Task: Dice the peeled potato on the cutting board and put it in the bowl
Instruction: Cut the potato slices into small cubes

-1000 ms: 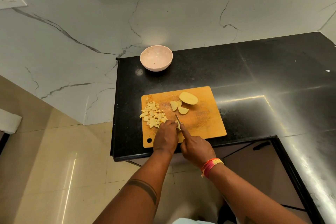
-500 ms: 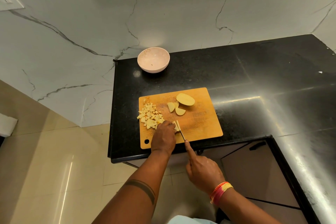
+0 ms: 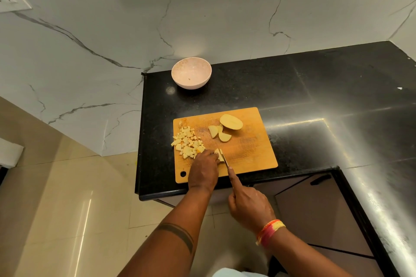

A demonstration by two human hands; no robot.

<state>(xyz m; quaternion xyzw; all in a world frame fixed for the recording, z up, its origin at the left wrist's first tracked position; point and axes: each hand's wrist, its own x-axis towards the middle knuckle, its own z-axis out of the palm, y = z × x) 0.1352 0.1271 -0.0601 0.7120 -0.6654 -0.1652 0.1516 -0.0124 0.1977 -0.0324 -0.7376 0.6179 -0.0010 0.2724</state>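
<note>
from your head camera, a black granite counter (image 3: 315, 87) meets a white marble wall (image 3: 90, 40). the wooden cutting board (image 3: 247, 153) lies near the counter's front edge, and the pink bowl (image 3: 191, 73) sits well behind it by the wall. your left hand (image 3: 203, 169) curls over a potato piece (image 3: 218, 154) on the board, pinning it. your right hand (image 3: 248, 205) grips the knife (image 3: 225, 159), forefinger along its spine, blade against that piece. diced potato (image 3: 188, 141) is heaped at the board's left; a potato half (image 3: 231, 122) and slices (image 3: 219, 133) lie farther back.
</note>
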